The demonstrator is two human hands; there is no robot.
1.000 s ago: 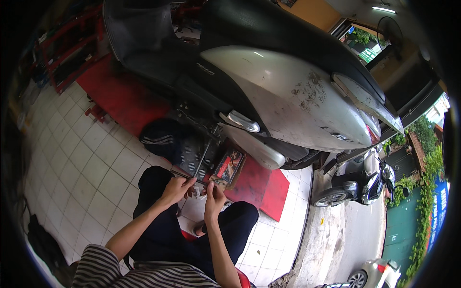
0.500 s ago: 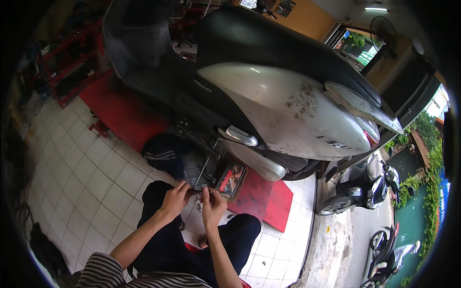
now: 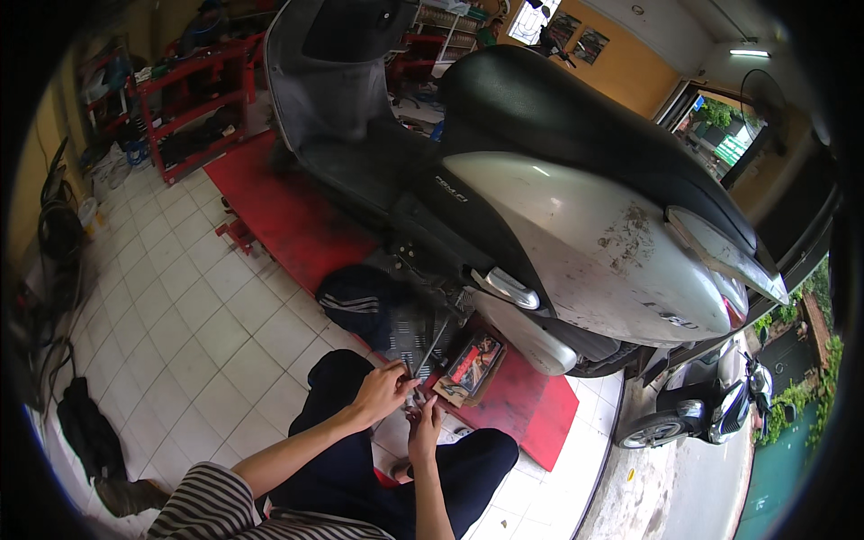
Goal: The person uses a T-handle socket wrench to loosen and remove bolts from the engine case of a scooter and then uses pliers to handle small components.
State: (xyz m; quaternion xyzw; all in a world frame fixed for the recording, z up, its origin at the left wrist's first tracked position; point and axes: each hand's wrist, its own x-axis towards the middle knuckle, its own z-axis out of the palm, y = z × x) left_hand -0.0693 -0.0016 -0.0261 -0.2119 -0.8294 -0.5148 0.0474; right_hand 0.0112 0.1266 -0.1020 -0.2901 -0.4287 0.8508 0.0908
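My left hand is closed in a pinch, its fingertips beside a thin metal rod; whether it grips the rod I cannot tell. Just below and to the right, my right hand has its fingers curled and thumb raised. Something small and dark shows between the two hands, too small to name. Both hands are over my lap, at the near edge of a red lift platform. Beyond them a scooter with silver side panels and a black seat stands on that platform. An open cardboard box with a printed picture lies right of my hands.
A dark cloth or cap with white stripes rests on the platform's edge. Red shelving with parts stands at the far left. White tiles cover the floor. Another scooter is parked outside at the right. A black bag-like thing lies left.
The view has shifted, so the scooter and platform appear further right and lower. My hands, level before, now sit with the left one further forward than the right.
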